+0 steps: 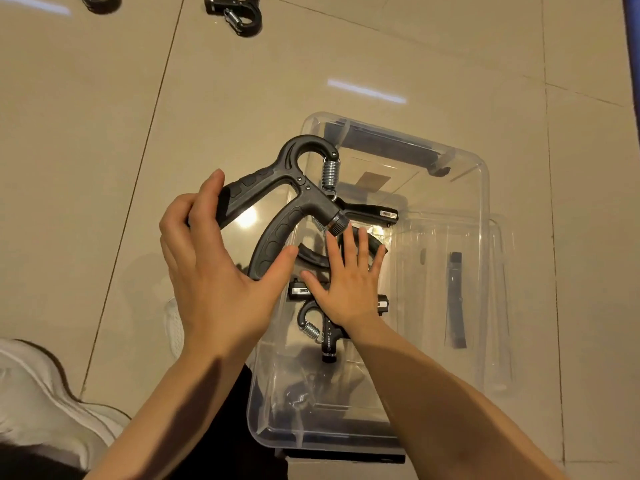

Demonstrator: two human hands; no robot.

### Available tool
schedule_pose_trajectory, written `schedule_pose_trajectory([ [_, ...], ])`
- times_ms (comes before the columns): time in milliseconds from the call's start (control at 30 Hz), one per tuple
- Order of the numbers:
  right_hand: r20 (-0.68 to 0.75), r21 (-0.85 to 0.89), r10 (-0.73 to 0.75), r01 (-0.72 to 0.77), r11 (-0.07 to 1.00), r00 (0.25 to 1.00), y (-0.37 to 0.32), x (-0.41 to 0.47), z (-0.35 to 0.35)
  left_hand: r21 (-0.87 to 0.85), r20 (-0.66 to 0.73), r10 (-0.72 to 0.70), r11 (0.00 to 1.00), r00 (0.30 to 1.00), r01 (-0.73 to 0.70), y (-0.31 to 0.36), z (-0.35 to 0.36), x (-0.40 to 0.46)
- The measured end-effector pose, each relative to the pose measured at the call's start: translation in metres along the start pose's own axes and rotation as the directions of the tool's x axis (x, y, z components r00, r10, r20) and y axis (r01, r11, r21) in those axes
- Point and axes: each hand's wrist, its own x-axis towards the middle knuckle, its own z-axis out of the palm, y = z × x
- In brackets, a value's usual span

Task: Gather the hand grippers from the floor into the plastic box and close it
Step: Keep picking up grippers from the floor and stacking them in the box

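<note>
I'm gripping a black hand gripper (291, 199) by its handles in my left hand (214, 271), over the plastic box's (481, 188) left rim. Right hand (346, 282), fingers spread, is pressing grippers inside the box (322, 327).

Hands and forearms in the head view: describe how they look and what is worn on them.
Both the left hand and the right hand are bare: no gloves, rings, watch or wristband show. Both forearms are uncovered up to the frame edge, with no sleeve in view. Fingernails look short and unpainted. No markings or tattoos are visible.
</note>
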Motion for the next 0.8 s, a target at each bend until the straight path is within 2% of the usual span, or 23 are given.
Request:
schedule_pose_trajectory([
  [267,0.069,0.015,0.003,-0.004,1.000,0.998,0.003,0.002,-0.002,0.046,0.003,-0.007,0.999,1.000,0.007,0.002,-0.001,-0.002],
  [333,0.128,0.067,-0.001,-0.008,0.998,0.992,0.008,0.005,-0.010,0.024,-0.001,-0.007,1.000,1.000,0.007,0.004,0.000,-0.002],
  [400,0.128,0.212,0.042,-0.068,0.975,0.991,0.005,0.011,-0.029,0.008,-0.013,-0.010,1.000,1.000,0.010,0.003,0.002,-0.001],
  [433,0.079,0.347,0.111,-0.132,0.928,0.991,0.000,0.012,-0.044,0.004,-0.020,-0.020,1.000,1.000,0.020,0.002,0.003,-0.002],
  [500,-0.015,0.643,0.300,-0.221,0.733,0.954,-0.011,0.010,-0.084,-0.019,-0.038,-0.047,0.999,0.998,0.047,0.001,0.003,-0.003],
  [533,-0.001,0.758,0.340,-0.221,0.614,0.940,-0.015,0.005,-0.104,-0.031,-0.044,-0.057,0.998,0.997,0.056,0.001,0.004,-0.003],
  [600,0.107,0.879,0.298,-0.230,0.417,0.949,-0.028,-0.008,-0.137,-0.040,-0.050,-0.059,0.998,0.997,0.058,0.001,0.005,-0.003],
  [633,0.135,0.892,0.248,-0.227,0.391,0.959,-0.034,-0.014,-0.146,-0.036,-0.055,-0.052,0.998,0.997,0.050,0.000,0.005,-0.003],
  [700,0.101,0.878,0.218,-0.190,0.440,0.971,-0.045,-0.022,-0.152,-0.009,-0.078,-0.002,1.000,0.997,0.001,0.001,0.004,-0.002],
  [733,0.064,0.878,0.250,-0.174,0.445,0.966,-0.050,-0.022,-0.154,0.016,-0.095,0.039,0.999,0.995,-0.038,0.001,0.004,-0.003],
  [800,0.009,0.921,0.350,-0.145,0.363,0.937,-0.058,-0.019,-0.163,0.044,-0.117,0.111,0.993,0.987,-0.107,0.003,0.003,-0.005],
])
